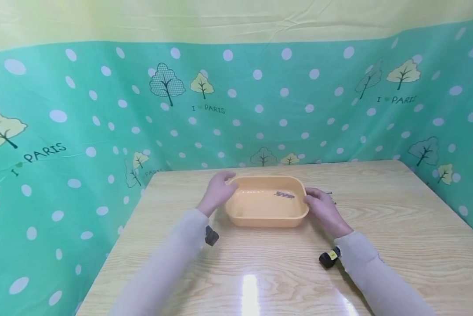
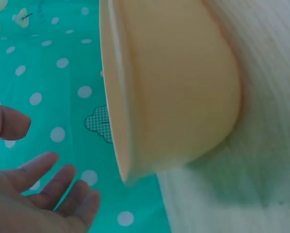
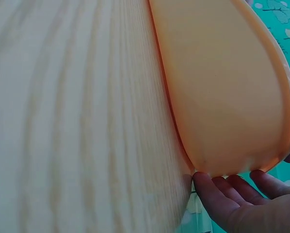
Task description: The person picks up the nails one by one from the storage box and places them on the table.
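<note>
A shallow orange plastic basin (image 1: 260, 221) with rounded corners sits on the wooden table. Inside, toward its right end, lie a few thin metal nails (image 1: 285, 195). My right hand (image 1: 322, 208) holds the basin's right end; in the right wrist view its fingertips (image 3: 203, 187) press the outer wall while the thumb is at the rim. At the left end is my left hand (image 1: 219, 192), its fingers spread and loosely bent. The left wrist view shows that hand (image 2: 48, 199) apart from the basin's rim, with nothing between thumb and fingers.
Beyond my right hand, more thin metal pieces (image 1: 330, 193) lie on the table (image 1: 398, 228), partly hidden by the hand. A green dotted curtain (image 1: 256, 109) hangs behind the table and along its sides. Both wrists carry small black cameras (image 1: 328, 259).
</note>
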The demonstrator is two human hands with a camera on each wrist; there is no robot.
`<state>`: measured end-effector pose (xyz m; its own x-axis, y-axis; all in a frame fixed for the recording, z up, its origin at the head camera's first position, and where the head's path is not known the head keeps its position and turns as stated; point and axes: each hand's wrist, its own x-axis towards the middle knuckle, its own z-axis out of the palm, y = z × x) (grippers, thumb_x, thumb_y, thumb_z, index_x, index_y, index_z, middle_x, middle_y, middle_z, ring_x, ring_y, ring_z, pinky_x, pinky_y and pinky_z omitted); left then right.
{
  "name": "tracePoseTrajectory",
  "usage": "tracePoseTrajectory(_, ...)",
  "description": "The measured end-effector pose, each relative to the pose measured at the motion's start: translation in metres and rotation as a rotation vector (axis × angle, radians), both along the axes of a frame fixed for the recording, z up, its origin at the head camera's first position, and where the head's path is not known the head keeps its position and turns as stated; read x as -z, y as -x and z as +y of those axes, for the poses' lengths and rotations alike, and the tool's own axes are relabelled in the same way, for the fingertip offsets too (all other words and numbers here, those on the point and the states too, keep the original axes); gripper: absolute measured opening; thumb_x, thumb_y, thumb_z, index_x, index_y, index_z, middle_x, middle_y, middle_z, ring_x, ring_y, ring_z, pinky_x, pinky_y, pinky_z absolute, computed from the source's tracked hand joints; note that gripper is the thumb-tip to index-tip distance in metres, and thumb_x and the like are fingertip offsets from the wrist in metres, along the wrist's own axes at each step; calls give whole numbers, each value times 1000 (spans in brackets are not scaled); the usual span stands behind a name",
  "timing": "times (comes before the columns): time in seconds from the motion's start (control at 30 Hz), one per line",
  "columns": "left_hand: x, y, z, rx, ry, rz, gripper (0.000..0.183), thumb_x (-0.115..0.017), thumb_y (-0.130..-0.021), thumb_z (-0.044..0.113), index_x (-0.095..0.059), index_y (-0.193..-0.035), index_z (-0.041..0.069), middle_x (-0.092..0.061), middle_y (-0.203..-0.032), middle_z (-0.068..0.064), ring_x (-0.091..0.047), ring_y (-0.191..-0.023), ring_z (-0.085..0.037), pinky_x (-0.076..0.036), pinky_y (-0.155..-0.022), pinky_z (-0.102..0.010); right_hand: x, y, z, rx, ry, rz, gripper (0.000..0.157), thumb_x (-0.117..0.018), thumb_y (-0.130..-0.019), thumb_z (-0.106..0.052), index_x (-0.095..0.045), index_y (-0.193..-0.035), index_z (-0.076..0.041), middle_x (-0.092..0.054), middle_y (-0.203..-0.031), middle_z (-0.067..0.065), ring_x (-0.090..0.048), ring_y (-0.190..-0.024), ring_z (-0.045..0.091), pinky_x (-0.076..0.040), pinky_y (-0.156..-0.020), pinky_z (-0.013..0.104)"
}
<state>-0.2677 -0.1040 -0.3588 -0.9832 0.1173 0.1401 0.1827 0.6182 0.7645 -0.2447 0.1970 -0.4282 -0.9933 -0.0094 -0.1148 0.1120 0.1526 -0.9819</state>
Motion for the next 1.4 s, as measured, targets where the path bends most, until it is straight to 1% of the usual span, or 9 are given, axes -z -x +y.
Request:
tracePoseTrajectory(0.23,-10,14,19,86,116,9,46,-57,-81,22,-51,-125,9,-47,-131,-4,-39,-122,-22,-32,-103,-41,-1,-1,-1,-15,20,-4,53,-44,-84,-11,-32,-135,2,-37,-134,19,-47,-112,33,-46,-90,37)
tracePoseTrajectory(0.37,-13,19,30,135,202,24,45,-57,-80,20,-52,-123,8,-49,-128,-6,-42,-120,-23,-34,-102,-39,-1,-1,-1,-20,28,-1,52,-44,-84,-10,-34,-134,3,-38,-132,20,-49,-111,34,-47,-89,37)
tracePoseTrajectory(0.53,-16,21,43,249,307,21,47,-57,-80,19,-51,-124,6,-51,-125,-7,-44,-118,-24,-37,-100,-38,1,-1,-2,-14,12,-6,52,-45,-84,-12,-35,-133,2,-40,-131,18,-50,-110,31,-47,-89,36)
tracePoseTrajectory(0.67,-16,24,52,341,409,47,46,-55,-80,20,-52,-124,6,-53,-124,-7,-47,-116,-23,-39,-98,-35,2,0,-3,-13,-4,-14,52,-45,-84,-13,-36,-133,1,-39,-132,17,-49,-111,30,-47,-89,35)
tracePoseTrajectory(0.77,-15,28,59,387,481,72,44,-54,-80,19,-53,-123,7,-54,-123,-5,-48,-115,-22,-39,-98,-34,3,0,-4,-16,-12,-18,52,-45,-84,-13,-35,-134,-1,-39,-133,16,-49,-111,30,-47,-89,35)
tracePoseTrajectory(0.97,-13,37,75,473,668,136,39,-54,-82,16,-55,-120,10,-55,-121,-2,-48,-115,-19,-38,-99,-31,3,2,-5,-17,-26,-19,53,-44,-84,-14,-35,-135,-2,-38,-133,16,-49,-111,30,-47,-90,37)
tracePoseTrajectory(1.13,-14,42,89,534,703,150,38,-55,-80,9,-56,-119,11,-56,-119,0,-49,-112,-17,-39,-98,-29,1,3,-6,-5,-33,-22,53,-43,-83,-13,-36,-134,-1,-41,-131,17,-50,-110,30,-47,-89,34)
tracePoseTrajectory(1.27,-14,44,101,571,711,127,37,-59,-79,7,-58,-116,13,-57,-117,2,-51,-108,-15,-42,-95,-28,1,2,-5,-7,-30,-18,53,-43,-83,-14,-36,-134,-2,-41,-131,16,-50,-111,28,-46,-90,35)
tracePoseTrajectory(1.4,-14,42,108,606,790,136,32,-62,-80,9,-61,-111,15,-59,-112,2,-53,-102,-14,-44,-90,-27,0,2,-5,-18,-15,1,51,-44,-84,-15,-38,-133,-2,-42,-130,14,-50,-111,28,-46,-91,36)
